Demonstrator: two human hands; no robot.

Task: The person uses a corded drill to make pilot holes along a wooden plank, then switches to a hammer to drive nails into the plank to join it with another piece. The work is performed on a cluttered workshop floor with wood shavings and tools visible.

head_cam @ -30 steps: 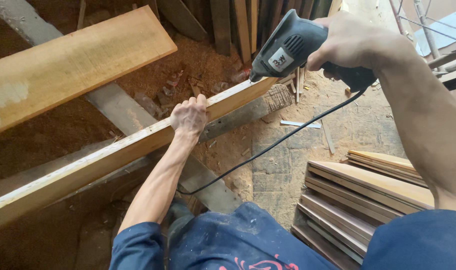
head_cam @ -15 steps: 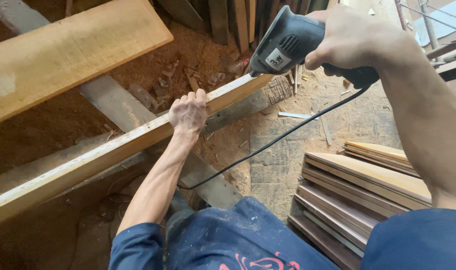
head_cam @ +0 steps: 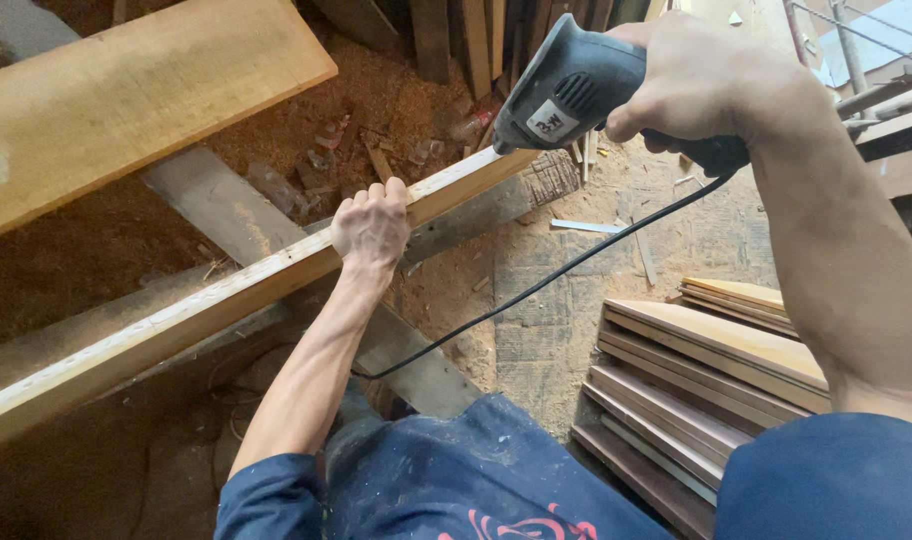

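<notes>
Over at the far left I see a wide pale board lying slantwise across a grey beam, with reddish sawdust heaped on the floor beneath. Just below it a long, narrow wooden plank runs diagonally from the lower left corner up toward the middle of the view. My left hand sits on that plank about two thirds of the way along, fingers curled over its upper edge and clamped around it, the forearm stretching down to a blue sleeve. Further right, at the plank's upper end, the nose of a dark grey electric power tool meets the wood; I cannot tell what bit or blade it carries. My right hand is wrapped tight around the tool's rear handle, fingers closed on it. A black power cord trails from the handle down across the paved floor toward my lap. At the lower right a stack of flat boards rests on the ground, well apart from the plank, with loose wood scraps scattered near it.
</notes>
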